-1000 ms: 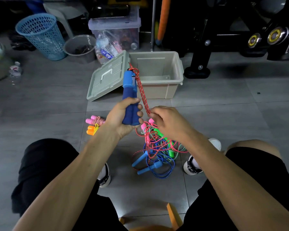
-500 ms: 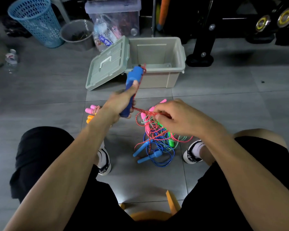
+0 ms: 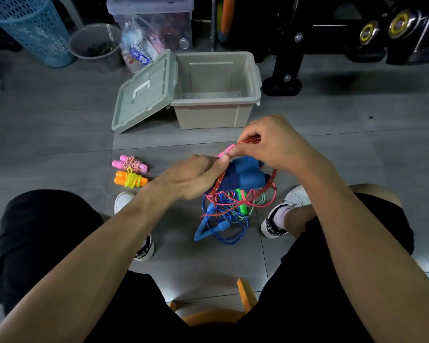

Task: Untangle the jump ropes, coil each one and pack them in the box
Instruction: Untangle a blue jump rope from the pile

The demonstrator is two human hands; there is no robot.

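My left hand (image 3: 191,177) grips the two thick blue handles (image 3: 245,174) of a red speckled rope (image 3: 270,181), lying them sideways over the floor. My right hand (image 3: 273,142) pinches a loop of that red rope just above the handles. Under them lies a tangle (image 3: 226,211) of blue, green and pink ropes with thin blue handles. Two coiled ropes rest to the left: one with pink handles (image 3: 129,164) and one with orange handles (image 3: 130,180). The beige box (image 3: 216,112) stands open beyond, nothing in it.
The box lid (image 3: 144,95) leans against the box's left side. A blue basket (image 3: 32,30), a grey bucket (image 3: 94,45) and a clear bin (image 3: 154,23) stand at the back left, black gym gear (image 3: 332,28) at the back right. My shoes (image 3: 282,214) flank the tangle.
My left hand has lowered and turned the blue handles from upright to sideways. My right hand has moved up over them, carrying the red rope round.
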